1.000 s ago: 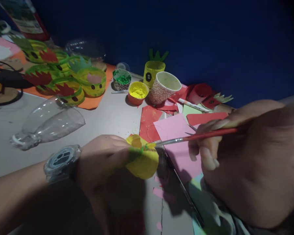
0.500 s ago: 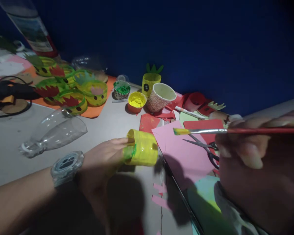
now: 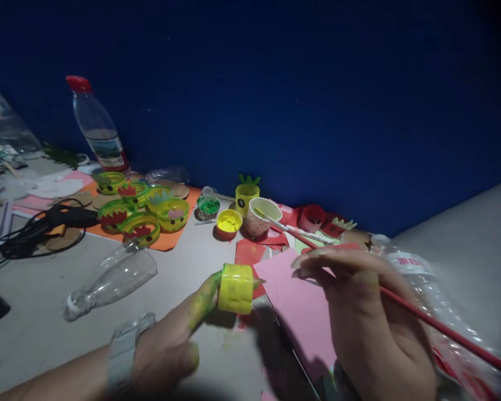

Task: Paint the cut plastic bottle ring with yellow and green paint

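My left hand (image 3: 173, 340), with a watch on the wrist and paint on the fingers, holds a yellow painted plastic cup piece (image 3: 235, 288) by its side, just above the grey table (image 3: 37, 312). My right hand (image 3: 365, 317) grips a red-handled paintbrush (image 3: 438, 328) whose tip reaches into the patterned paper cup (image 3: 262, 216) at the back. The right fingers are curled round the handle. A pink paper sheet (image 3: 294, 295) lies under and between the hands.
A small bowl of yellow paint (image 3: 229, 223) and one of green paint (image 3: 208, 207) stand by the cup. Several yellow-green painted rings (image 3: 150, 214) sit on orange paper. A cut clear bottle (image 3: 112, 275) lies to the left; a red-capped bottle (image 3: 97, 128) stands behind. Black cables (image 3: 25, 236) trail at far left.
The brush left the yellow piece and swung back to the patterned cup. My left hand turned the yellow piece upright and lifted it. The camera tilted upward.
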### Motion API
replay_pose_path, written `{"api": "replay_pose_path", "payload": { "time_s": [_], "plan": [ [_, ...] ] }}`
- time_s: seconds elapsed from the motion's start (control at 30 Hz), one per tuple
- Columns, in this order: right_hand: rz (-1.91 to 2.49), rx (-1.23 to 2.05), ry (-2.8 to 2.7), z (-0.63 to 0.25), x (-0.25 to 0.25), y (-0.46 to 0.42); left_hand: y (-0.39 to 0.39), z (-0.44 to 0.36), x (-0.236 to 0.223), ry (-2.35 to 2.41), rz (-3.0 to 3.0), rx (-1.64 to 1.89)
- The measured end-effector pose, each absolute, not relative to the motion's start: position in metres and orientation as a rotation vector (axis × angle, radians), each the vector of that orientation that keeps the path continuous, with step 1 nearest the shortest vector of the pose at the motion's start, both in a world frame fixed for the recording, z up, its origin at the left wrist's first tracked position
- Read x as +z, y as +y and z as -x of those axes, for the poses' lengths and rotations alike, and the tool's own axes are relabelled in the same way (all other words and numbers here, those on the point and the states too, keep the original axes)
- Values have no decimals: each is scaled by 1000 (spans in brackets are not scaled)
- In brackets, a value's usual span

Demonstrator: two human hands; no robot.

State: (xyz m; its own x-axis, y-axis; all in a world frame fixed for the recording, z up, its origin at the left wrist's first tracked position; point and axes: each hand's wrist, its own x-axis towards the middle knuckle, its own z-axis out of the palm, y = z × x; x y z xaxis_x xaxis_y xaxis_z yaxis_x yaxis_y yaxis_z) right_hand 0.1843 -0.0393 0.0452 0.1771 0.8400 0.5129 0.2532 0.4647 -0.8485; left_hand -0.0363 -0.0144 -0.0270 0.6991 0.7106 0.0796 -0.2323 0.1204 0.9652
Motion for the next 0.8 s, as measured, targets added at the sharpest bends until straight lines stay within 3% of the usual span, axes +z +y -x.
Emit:
{"api": "replay_pose_path", "payload": {
  "time_s": [0.1, 0.3, 0.8],
  "plan": [
    [1041, 533, -1394, -183, 48, -43, -21, 25, -5, 519, -1034, 756],
    [1021, 480, -1373, -185, 56, -43, -20, 12, 10, 174, -233, 625],
    [1085, 360, -1516, -186, 56, -54, -24, 10, 12, 153, -160, 682]
  ]
}}
